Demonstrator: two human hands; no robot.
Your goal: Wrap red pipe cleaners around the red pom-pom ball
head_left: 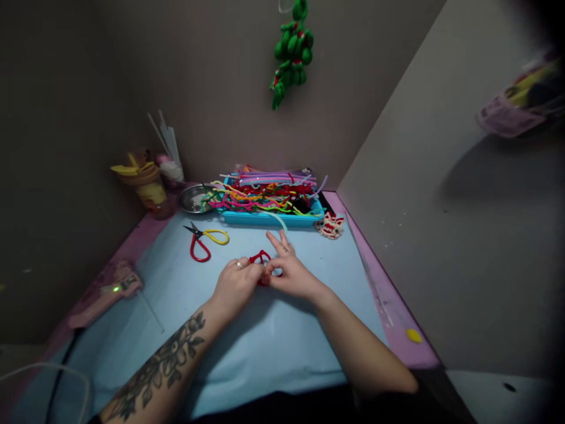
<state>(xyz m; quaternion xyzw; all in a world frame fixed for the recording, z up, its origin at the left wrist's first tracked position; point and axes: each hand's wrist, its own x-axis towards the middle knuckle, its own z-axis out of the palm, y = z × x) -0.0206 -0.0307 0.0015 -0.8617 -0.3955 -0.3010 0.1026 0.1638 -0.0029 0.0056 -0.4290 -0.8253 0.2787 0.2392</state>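
Here, a red pipe cleaner (261,257) — looped, pinched by fingers (255,273) of left hand (236,284) and right hand (291,275).

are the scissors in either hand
No, the scissors lie on the mat, while the left hand and right hand pinch a red pipe cleaner.

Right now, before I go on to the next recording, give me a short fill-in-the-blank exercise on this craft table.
1. The left hand and right hand together pinch a bent pipe cleaner whose colour is ____.
2. The scissors have one red handle and one ____ handle.
3. The hanging figure is mostly ____.
4. The glue gun lies on the person's ____ side of the hands.

Missing words: red; yellow; green; left.
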